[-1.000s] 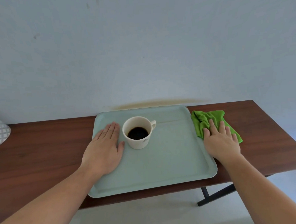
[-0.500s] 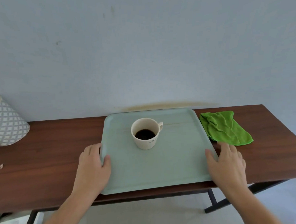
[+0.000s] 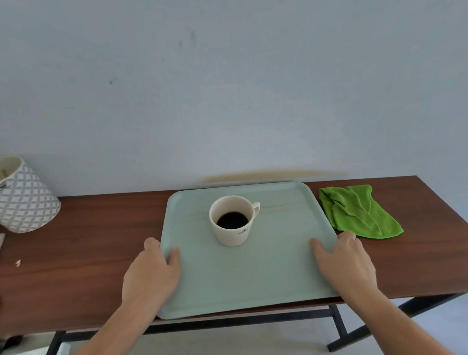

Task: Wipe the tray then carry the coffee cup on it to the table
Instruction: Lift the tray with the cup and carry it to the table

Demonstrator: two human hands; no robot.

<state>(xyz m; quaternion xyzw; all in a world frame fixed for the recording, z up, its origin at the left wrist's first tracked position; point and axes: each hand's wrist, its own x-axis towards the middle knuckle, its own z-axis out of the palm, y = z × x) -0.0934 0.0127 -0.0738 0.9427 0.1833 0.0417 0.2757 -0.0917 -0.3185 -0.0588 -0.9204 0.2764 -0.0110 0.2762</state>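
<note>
Spanning the frame, a wooden table [image 3: 96,266] bears a pale green tray [image 3: 246,279] whose side edges the left hand [image 3: 151,276] and right hand [image 3: 346,263] clasp. On the tray stands a coffee cup [image 3: 231,221] holding dark coffee; a green cloth [image 3: 356,211] lies just beside the tray.

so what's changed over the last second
The right hand let go of the green cloth and the left hand left the tray's floor; both now have a grip on the tray at its side edges. Coffee cup and cloth stayed put.
</note>
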